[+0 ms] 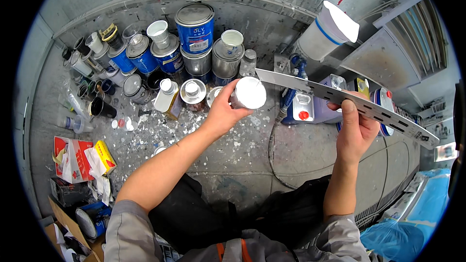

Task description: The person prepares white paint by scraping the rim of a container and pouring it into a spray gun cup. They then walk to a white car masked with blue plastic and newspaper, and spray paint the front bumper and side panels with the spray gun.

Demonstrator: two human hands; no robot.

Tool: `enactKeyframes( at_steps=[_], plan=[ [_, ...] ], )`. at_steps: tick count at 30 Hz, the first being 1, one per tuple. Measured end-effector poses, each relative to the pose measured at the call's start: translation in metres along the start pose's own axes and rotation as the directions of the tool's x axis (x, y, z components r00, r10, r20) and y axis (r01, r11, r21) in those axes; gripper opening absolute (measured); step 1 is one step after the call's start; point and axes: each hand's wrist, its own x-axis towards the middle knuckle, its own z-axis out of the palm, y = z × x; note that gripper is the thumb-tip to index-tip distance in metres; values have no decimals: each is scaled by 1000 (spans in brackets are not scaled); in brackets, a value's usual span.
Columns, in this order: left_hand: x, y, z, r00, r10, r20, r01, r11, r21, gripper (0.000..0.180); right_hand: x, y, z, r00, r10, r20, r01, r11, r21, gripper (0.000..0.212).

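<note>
So, left hand (226, 105) holds round cup (236, 100); right hand (357, 128), flat slotted strip (321, 90).

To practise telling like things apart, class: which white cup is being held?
The white cup in the left hand; the two pale cups flanking the big blue can rest on other cans instead.

- A large blue cylindrical metal can (195, 30) is standing near the grey wall (257, 19).
- A red-and-white cardboard box (84, 160) is lying beside a yellow cardboard box (105, 156).
- A dark hose (270, 151) is curving across the grey floor (233, 157).
</note>
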Motion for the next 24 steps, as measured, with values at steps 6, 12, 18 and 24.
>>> enactKeyframes(
  at_steps=[6, 12, 18, 24],
  plan=[
    [-1, 1, 1, 1000, -10, 16, 10, 1000, 3, 86, 0, -3, -5, 1000, -8, -27, 8, 999, -31, 20],
    [2, -7, 1, 1000, 19, 16, -20, 998, 61, 92, 1, -2, -7, 1000, -11, -24, 11, 1000, -9, 20],
    [1, -5, 1, 1000, 10, 19, -11, 998, 62, 93, 1, -5, -7, 1000, -15, -24, 15, 1000, -11, 20],
    [1, -7, 1, 1000, 19, 11, -19, 999, 44, 93, 0, -5, -6, 999, -22, -30, 22, 1000, -7, 20]
  ],
)
